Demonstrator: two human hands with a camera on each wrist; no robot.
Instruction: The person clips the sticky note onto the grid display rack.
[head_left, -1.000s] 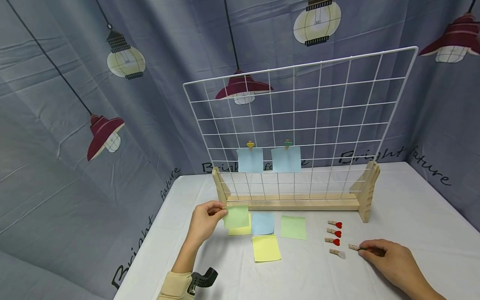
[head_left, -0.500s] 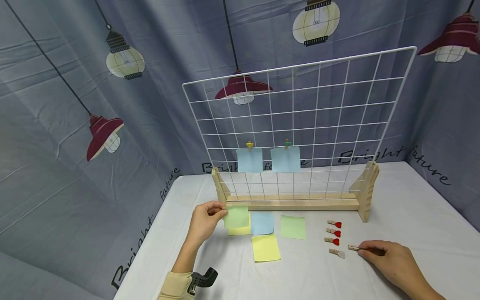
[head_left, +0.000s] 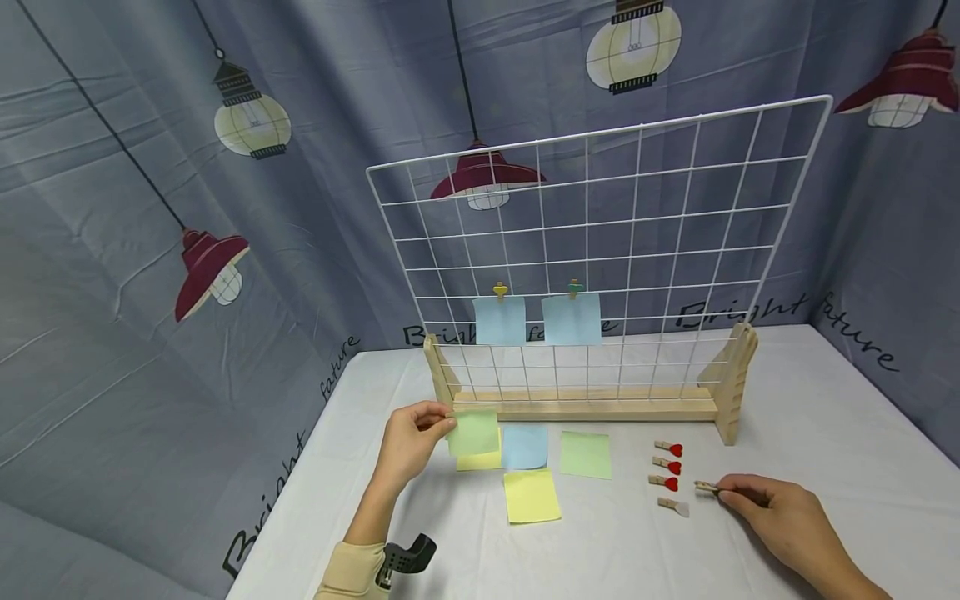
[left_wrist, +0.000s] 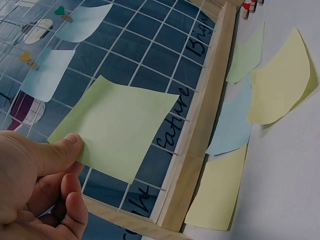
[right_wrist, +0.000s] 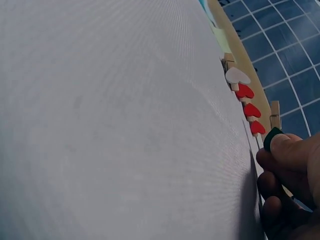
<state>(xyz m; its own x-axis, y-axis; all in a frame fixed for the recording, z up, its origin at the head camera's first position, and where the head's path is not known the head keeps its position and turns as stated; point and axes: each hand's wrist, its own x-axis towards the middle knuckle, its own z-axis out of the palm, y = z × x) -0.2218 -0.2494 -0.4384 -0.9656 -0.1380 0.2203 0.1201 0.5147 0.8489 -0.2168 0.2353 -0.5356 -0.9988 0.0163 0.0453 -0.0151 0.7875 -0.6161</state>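
My left hand (head_left: 411, 440) pinches a green sticky note (left_wrist: 117, 127) by one corner between thumb and fingers, holding it up before the wire grid's lower left. In the head view it overlaps a yellow sticky note (head_left: 480, 461) behind it. On the right, my right hand (head_left: 776, 510) pinches a small wooden clothespin (head_left: 707, 487); its green heart (right_wrist: 273, 138) shows under the thumb in the right wrist view. Left of that hand lie clothespins with red hearts (head_left: 671, 484) and one with a white heart (head_left: 681, 509).
A white wire grid (head_left: 637, 221) stands in a wooden base (head_left: 600, 410). Two blue notes (head_left: 501, 322) hang on it from yellow and green heart clips. On the table lie a blue note (head_left: 525, 447), a green note (head_left: 586, 455) and another yellow note (head_left: 532, 497).
My right hand has risen slightly with the clothespin, which now tilts a little differently. The left hand and its green note stay almost still.
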